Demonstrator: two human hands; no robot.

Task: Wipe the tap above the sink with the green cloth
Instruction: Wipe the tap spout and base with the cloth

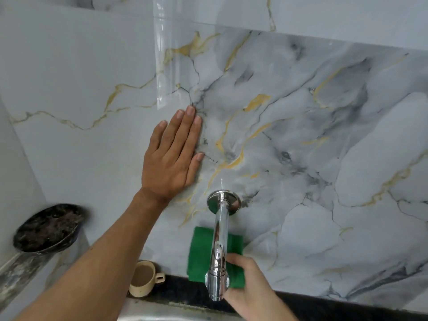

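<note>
A chrome tap (218, 249) juts out from the marbled wall and runs down toward me, its round flange (232, 199) against the tiles. The green cloth (200, 253) hangs behind and under the tap's spout. My right hand (251, 290) grips the cloth's lower right part, right beside the tap's end. My left hand (173, 156) lies flat on the wall, fingers stretched out, up and to the left of the tap's flange. It holds nothing.
A beige cup (144, 281) stands on the dark ledge (180, 295) left of the cloth. A dark round pan (47, 228) rests at the far left on a stained surface. The steel sink rim (162, 313) shows along the bottom edge.
</note>
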